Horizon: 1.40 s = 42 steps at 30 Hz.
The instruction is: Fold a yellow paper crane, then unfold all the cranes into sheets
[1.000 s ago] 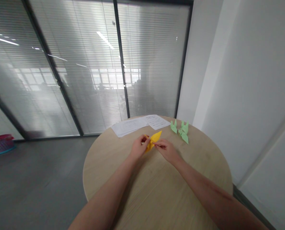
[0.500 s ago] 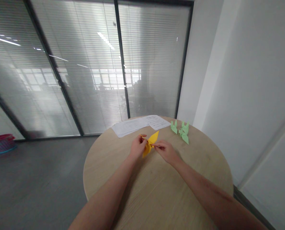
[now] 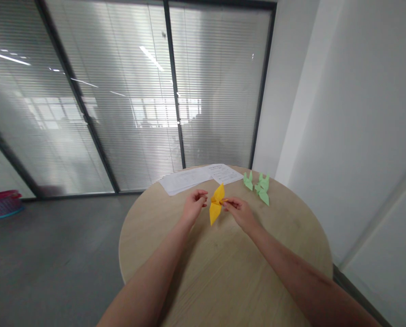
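A yellow folded paper crane (image 3: 217, 205) stands on edge above the round wooden table (image 3: 223, 272), its wings pointing up and down. My right hand (image 3: 240, 212) pinches a thin point of the crane from the right. Just left of the crane, a small gap away, my left hand (image 3: 193, 205) has its fingers curled together with nothing in them.
Several green folded paper cranes (image 3: 258, 185) sit on the table beyond my right hand. White printed sheets (image 3: 196, 177) lie at the table's far edge. Glass doors with blinds stand behind, a white wall on the right, and a red basket (image 3: 1, 203) on the floor far left.
My left hand has let go of the yellow crane and drawn slightly left. The crane has turned from slanted to nearly upright in my right hand.
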Motion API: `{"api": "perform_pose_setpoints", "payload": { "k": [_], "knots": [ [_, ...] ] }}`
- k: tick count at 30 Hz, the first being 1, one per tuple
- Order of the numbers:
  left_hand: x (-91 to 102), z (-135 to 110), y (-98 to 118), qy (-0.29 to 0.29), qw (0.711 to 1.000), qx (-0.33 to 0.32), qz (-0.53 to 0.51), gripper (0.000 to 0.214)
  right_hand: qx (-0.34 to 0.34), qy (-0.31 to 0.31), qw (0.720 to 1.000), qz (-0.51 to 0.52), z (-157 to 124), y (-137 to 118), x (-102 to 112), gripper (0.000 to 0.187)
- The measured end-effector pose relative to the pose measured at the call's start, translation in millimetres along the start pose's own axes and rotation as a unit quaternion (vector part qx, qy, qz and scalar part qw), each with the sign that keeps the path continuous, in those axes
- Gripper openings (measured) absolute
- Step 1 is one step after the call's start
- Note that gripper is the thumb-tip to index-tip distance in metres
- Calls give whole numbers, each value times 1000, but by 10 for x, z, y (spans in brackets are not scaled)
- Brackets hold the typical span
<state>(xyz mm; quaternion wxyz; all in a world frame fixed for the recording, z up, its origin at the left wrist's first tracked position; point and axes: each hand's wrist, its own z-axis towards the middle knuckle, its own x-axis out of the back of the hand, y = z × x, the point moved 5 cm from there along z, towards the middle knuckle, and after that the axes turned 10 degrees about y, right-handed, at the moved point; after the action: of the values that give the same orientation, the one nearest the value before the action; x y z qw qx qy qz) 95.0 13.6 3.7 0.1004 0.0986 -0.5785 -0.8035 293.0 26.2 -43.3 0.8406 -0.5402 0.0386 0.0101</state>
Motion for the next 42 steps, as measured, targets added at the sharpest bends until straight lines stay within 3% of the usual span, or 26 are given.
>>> {"api": "perform_pose_setpoints", "payload": {
  "k": [6, 11, 16, 21, 24, 32, 42],
  "knots": [
    [-159, -85, 60, -121, 979, -120, 116, 25, -29, 7, 999, 16, 13, -31, 18, 34],
    [-157, -74, 70, -112, 970, -154, 151, 22, -1, -19, 999, -40, 0, -80, 7, 29],
    [-77, 5, 29, -80, 992, -71, 70, 28, 12, 9, 995, -95, 32, -98, 73, 26],
    [-8, -15, 74, -25, 1000, 7, -11, 35, -21, 40, 997, -68, 61, -83, 119, 27],
    [10, -41, 99, -20, 998, 37, -41, 37, -34, 47, 997, -54, 56, -95, 124, 29],
    [14, -6, 46, -19, 989, 61, -134, 29, -23, 37, 998, -49, 35, -86, 122, 24],
    [48, -15, 49, 6, 984, 77, -162, 31, -53, 45, 997, 26, 14, -144, 123, 39]
  ]
}}
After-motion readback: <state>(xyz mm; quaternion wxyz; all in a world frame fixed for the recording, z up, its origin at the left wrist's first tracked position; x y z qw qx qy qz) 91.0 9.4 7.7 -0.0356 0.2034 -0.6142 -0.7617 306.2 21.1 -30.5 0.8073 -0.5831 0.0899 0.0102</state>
